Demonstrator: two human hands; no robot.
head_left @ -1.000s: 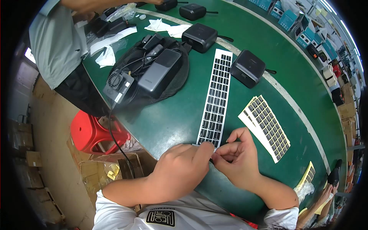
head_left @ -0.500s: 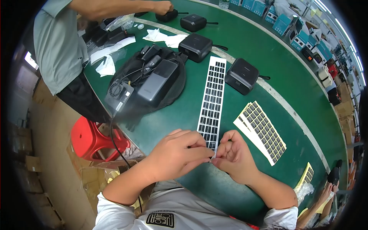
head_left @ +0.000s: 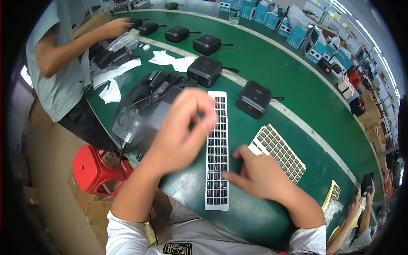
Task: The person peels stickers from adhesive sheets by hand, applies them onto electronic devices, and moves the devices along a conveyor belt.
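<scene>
One white-backed label sheet (head_left: pixel 218 144), at least three yellow-backed label sheets (head_left: pixel 284 153), six black strapped boxy devices (head_left: pixel 255 100) in a row, one red plastic stool (head_left: pixel 86 168) and one clear bottle (head_left: pixel 234 14) were visible.

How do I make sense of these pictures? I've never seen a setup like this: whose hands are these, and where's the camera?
There is no machine: one person works bare-handed, and a camera worn on their head looks forward and down, giving every picture. The left hand, blurred, is raised near the top of a white sheet of dark labels; whether it pinches anything is unclear. The right hand has thumb and forefinger apart, its thumb tip over that sheet's edge. On the green table also lie yellow label sheets and black boxy devices with straps. A co-worker stands at upper left.
</scene>
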